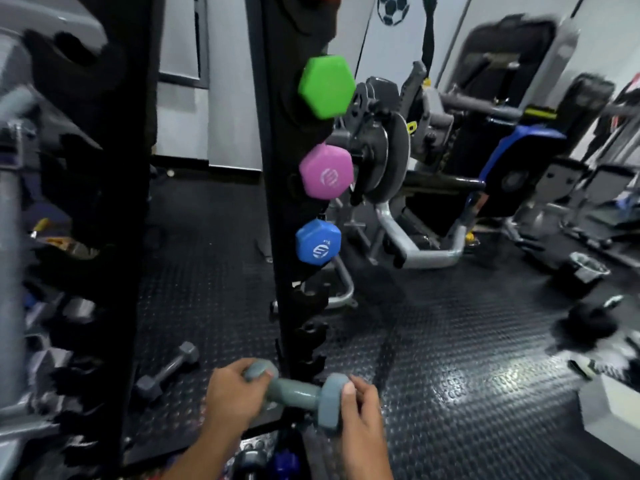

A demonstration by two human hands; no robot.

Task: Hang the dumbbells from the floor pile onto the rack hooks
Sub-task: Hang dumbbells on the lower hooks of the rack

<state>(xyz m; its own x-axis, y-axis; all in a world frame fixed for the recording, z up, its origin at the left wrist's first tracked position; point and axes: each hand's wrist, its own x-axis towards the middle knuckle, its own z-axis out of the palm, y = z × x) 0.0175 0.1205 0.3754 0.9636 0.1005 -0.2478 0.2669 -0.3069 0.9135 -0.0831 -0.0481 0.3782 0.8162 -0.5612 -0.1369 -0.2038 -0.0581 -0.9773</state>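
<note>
In hand: grey-green dumbbell [298,393] held level at 6 o'clock, left hand [230,398] curled round one head, right hand [360,407] curled round the other; not yet hung.
Beneath: blue dumbbell [285,460] and a dark one, blurred, low at 6 o'clock; probably pile remnants.
Floor, 8 o'clock: grey hex dumbbell [168,370] lying loose, unhung.
Free hooks: empty hooks [310,332] on the rack upright [277,202], just above the held weight.
Hung, toward 12 o'clock: blue head [318,241], pink head [325,171], green head [326,86].
Judgement: three hung, at least three left.
</note>
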